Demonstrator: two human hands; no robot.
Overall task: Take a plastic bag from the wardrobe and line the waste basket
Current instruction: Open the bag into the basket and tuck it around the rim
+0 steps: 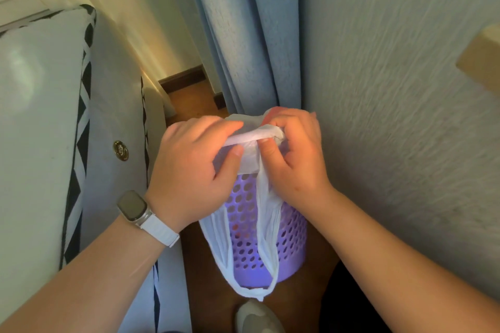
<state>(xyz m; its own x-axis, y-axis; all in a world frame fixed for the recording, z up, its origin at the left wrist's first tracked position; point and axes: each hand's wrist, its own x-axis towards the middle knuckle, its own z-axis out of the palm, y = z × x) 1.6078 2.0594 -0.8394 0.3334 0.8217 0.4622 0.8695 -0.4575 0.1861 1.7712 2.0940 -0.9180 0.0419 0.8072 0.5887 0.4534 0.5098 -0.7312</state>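
Observation:
A purple perforated waste basket stands on the wooden floor between a bed and a wall. A thin white plastic bag sits over its top, with its handle loops hanging down the basket's near side. My left hand, a watch on its wrist, pinches the bag's rolled edge at the rim. My right hand grips the same edge just to the right, fingers curled round the plastic. Both hands hide the basket's rim.
A white mattress with black patterned trim runs along the left. A blue curtain hangs behind the basket, and a textured wall closes the right side. A grey shoe shows on the floor below the basket.

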